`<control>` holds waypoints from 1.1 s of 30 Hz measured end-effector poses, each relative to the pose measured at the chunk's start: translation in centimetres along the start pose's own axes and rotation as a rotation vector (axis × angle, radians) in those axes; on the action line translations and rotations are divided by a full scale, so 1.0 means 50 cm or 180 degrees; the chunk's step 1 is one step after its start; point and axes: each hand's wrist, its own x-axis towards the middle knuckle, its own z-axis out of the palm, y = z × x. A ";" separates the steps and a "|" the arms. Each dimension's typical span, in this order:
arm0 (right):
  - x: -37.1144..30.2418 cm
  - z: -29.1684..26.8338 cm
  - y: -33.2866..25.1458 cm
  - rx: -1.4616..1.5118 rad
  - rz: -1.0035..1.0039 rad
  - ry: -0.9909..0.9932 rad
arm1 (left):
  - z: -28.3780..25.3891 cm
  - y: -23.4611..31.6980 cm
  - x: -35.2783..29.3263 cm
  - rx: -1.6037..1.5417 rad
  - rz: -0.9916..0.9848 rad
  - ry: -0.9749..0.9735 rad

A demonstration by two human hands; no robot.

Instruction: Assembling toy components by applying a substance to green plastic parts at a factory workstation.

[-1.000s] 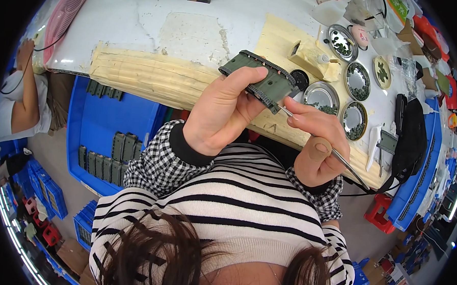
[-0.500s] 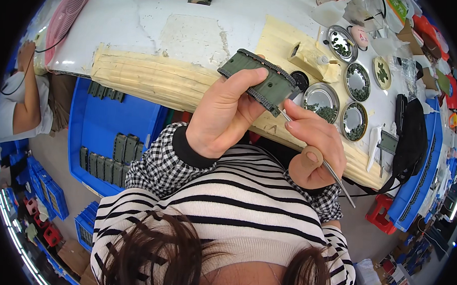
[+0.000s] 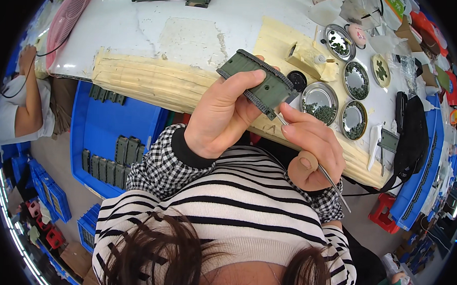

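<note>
My left hand (image 3: 217, 114) grips a dark green model tank hull (image 3: 275, 91) above the front edge of the bench. Its thumb lies on the hull's flat face, and grey tracks run along both long sides. In my right hand (image 3: 314, 146) is a pair of slim metal tweezers (image 3: 333, 186), pinched by the fingers. The tip touches or nearly touches the near right corner of the hull; whether it holds a small part cannot be made out. A bandage-like cover (image 3: 304, 169) wraps my right thumb.
Metal dishes (image 3: 319, 103) of small green parts stand on the right, beside a tape-covered block (image 3: 313, 60) and a black round lid (image 3: 296, 80). Left below the bench, a blue crate (image 3: 106, 137) holds several green hulls. A co-worker's arm (image 3: 31, 98) is at far left.
My hands and the hull stay almost in place, with the tweezers shifted slightly left. A person's green sleeve now shows at the lower right.
</note>
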 end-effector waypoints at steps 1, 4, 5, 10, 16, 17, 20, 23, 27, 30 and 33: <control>0.001 -0.002 -0.001 -0.0005 0.0021 -0.0023 | -0.001 -0.001 0.001 -0.0011 0.0001 0.0005; -0.001 0.001 0.002 -0.0020 0.0003 0.0034 | -0.002 -0.001 0.001 0.0007 -0.0003 0.0023; -0.003 0.003 0.006 -0.0025 -0.0018 0.0073 | -0.003 -0.001 0.000 0.0020 -0.0003 0.0031; -0.010 0.011 0.018 0.0843 0.0297 0.0982 | 0.003 0.015 -0.002 -0.0049 -0.0078 -0.0044; -0.023 0.009 0.024 0.0831 0.0760 0.1887 | -0.018 0.046 0.005 -0.0776 -0.0035 -0.0556; -0.028 0.009 0.027 0.0821 0.0689 0.1878 | -0.023 0.047 0.006 -0.0791 0.0053 -0.0631; -0.027 0.009 0.026 0.0887 0.0524 0.1851 | -0.025 0.042 0.010 -0.1408 0.0083 -0.0687; -0.017 0.013 0.017 0.0574 0.0619 0.1470 | -0.027 0.050 0.023 -0.1997 -0.0554 -0.0733; -0.011 0.025 0.020 0.0417 0.0520 0.1123 | -0.014 0.034 0.031 -0.2279 -0.0678 -0.0584; 0.004 0.028 0.015 0.0572 0.0472 0.1001 | -0.011 0.031 0.030 -0.2224 -0.0647 -0.0552; 0.020 0.021 0.013 0.0185 0.0542 0.0908 | -0.008 0.025 0.028 -0.2143 -0.0627 -0.0515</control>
